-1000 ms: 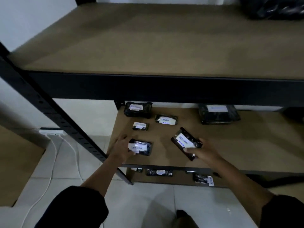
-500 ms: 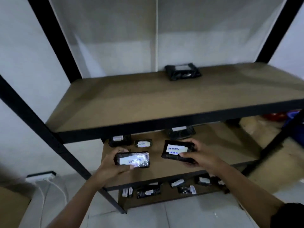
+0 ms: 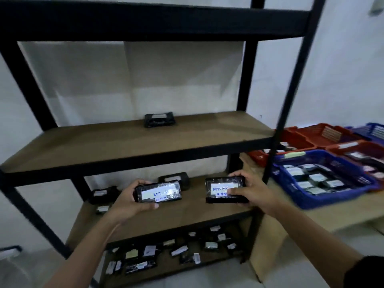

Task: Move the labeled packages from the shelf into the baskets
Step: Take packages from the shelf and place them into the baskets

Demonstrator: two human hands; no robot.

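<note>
Black package gripped in left hand; second package in right hand

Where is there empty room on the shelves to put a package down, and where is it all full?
Most room: the upper shelf, bare board all around the lone package at the back. The middle shelf has bare board at the front and right. Crowded: the bottom shelf, littered with packages, and the blue basket, nearly full.
</note>
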